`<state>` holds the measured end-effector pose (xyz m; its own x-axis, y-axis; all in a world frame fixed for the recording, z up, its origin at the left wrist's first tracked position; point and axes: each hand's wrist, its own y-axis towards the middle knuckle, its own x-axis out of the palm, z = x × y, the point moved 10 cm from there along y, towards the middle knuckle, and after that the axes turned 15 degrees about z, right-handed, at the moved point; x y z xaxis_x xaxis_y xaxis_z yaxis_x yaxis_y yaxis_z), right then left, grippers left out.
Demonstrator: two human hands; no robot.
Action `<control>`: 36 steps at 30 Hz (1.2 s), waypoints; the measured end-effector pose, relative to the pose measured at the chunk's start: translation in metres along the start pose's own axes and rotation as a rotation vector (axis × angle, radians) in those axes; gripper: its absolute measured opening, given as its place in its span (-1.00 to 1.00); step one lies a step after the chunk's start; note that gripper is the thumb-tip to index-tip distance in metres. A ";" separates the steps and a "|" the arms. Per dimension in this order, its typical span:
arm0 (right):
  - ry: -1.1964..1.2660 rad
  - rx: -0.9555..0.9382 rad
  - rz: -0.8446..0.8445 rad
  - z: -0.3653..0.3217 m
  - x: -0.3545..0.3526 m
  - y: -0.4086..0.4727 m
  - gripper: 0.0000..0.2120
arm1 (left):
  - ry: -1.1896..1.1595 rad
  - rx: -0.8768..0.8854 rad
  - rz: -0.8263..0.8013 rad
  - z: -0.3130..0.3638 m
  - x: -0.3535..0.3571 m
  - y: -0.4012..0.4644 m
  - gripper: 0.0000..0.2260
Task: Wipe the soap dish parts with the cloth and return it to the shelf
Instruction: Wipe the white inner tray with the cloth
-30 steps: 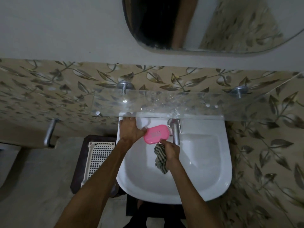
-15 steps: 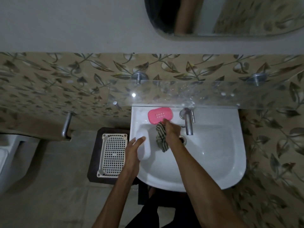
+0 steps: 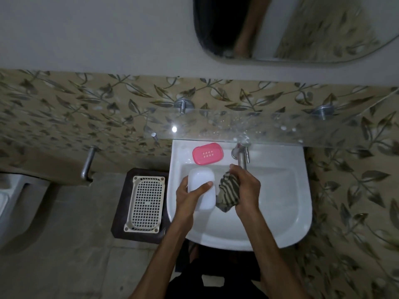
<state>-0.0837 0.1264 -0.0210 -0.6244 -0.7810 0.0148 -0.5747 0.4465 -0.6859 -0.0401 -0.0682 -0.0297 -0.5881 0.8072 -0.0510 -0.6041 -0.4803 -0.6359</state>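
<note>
So the person's standing at a white sink (image 3: 287,225) in a dim bathroom, both arms reaching in over the basin. Left hand (image 3: 188,196) has the white soap dish part (image 3: 201,187) gripped from the side, thumb laid across its top face and the fingers wrapped round the far edge, holding it up above the left half of the bowl. Right hand (image 3: 246,188) is bunched tight around a striped cloth (image 3: 227,194), dark and pale stripes, most of it hanging out of the fist toward the white piece. The cloth sits just beside the white part's right edge; honestly can't tell whether they're actually touching.

The other half of the dish, the pink part (image 3: 207,153) with the two little rows of holes, is lying flat on the back ledge of the sink, left of the metal tap (image 3: 243,155) and well apart from both hands.

Right above the sink there's a glass shelf (image 3: 269,128) on metal wall brackets, see-through, with water spots on it. Leaf-pattern tiles behind, and the bottom edge of a mirror (image 3: 302,29) up top.

Down on the floor left of the sink is a cream plastic basket (image 3: 145,204) with a grid bottom, sitting on a dark stool or mat. A metal handle (image 3: 87,162) sticks out of the wall further left
</note>
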 end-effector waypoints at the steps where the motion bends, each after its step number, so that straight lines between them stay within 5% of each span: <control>1: -0.020 -0.048 -0.006 -0.005 -0.004 -0.007 -0.86 | 0.009 0.014 -0.025 0.003 0.008 -0.008 -0.56; 7: -0.157 -0.295 -0.107 -0.024 -0.028 -0.034 -0.90 | -0.300 -0.261 -0.277 0.004 0.045 -0.061 -0.58; 10: -0.221 -0.380 0.008 -0.033 -0.052 -0.034 -0.94 | -0.262 -0.288 -0.353 0.002 0.060 -0.086 -0.61; 16: -0.322 -0.979 0.162 -0.089 -0.069 -0.070 -0.75 | -0.027 -0.083 -0.190 0.014 0.074 -0.117 -0.83; 18: -0.358 -1.105 0.126 -0.098 -0.064 -0.079 -0.78 | -0.090 -0.168 -0.181 0.012 0.084 -0.127 -0.86; 23: -0.474 -1.085 -0.106 -0.089 -0.054 -0.080 -0.89 | -0.194 -0.181 -0.157 0.020 0.097 -0.136 -0.86; 29: -0.623 -0.946 -0.492 -0.082 -0.053 -0.077 -0.60 | -0.102 -0.247 -0.159 0.018 0.093 -0.134 -0.67; 36: -0.635 -1.071 -0.382 -0.091 -0.050 -0.080 -0.59 | -0.068 -0.041 -0.113 0.030 0.090 -0.129 -0.65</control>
<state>-0.0541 0.1695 0.0990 -0.1397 -0.8726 -0.4680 -0.9773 0.0454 0.2072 -0.0315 0.0559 0.0706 -0.5531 0.8298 0.0740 -0.6469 -0.3718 -0.6658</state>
